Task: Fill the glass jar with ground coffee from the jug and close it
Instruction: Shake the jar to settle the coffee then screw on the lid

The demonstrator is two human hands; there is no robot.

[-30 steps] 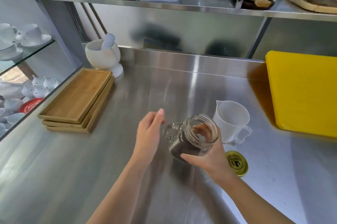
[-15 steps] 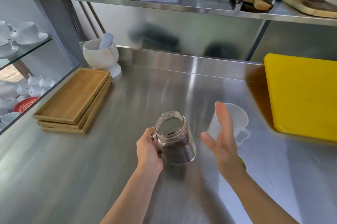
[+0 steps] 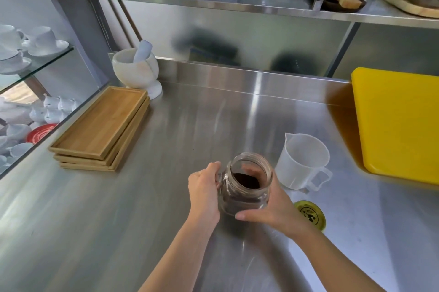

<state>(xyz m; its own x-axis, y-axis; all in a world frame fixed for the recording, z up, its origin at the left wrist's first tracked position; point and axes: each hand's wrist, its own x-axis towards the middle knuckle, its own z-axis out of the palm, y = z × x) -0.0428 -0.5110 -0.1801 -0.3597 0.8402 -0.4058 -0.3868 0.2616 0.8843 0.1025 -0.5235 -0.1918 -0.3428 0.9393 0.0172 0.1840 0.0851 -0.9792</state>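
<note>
The glass jar (image 3: 247,184) stands upright on the steel counter (image 3: 166,208), lidless, with dark ground coffee inside. My left hand (image 3: 205,193) grips its handle on the left side. My right hand (image 3: 270,206) wraps around its right wall, fingers behind the glass. The white plastic jug (image 3: 300,161) stands just right of the jar and looks empty. The gold lid (image 3: 310,214) lies flat on the counter beside my right wrist.
A stack of wooden trays (image 3: 102,130) sits at the left, with a white mortar and pestle (image 3: 137,70) behind it. A yellow cutting board (image 3: 399,123) lies at the right. White cups fill glass shelves (image 3: 35,54) on the far left.
The jar went from tilted in my right hand to upright on the counter. My left hand took its handle, and my right hand let go, then closed on its side again.
</note>
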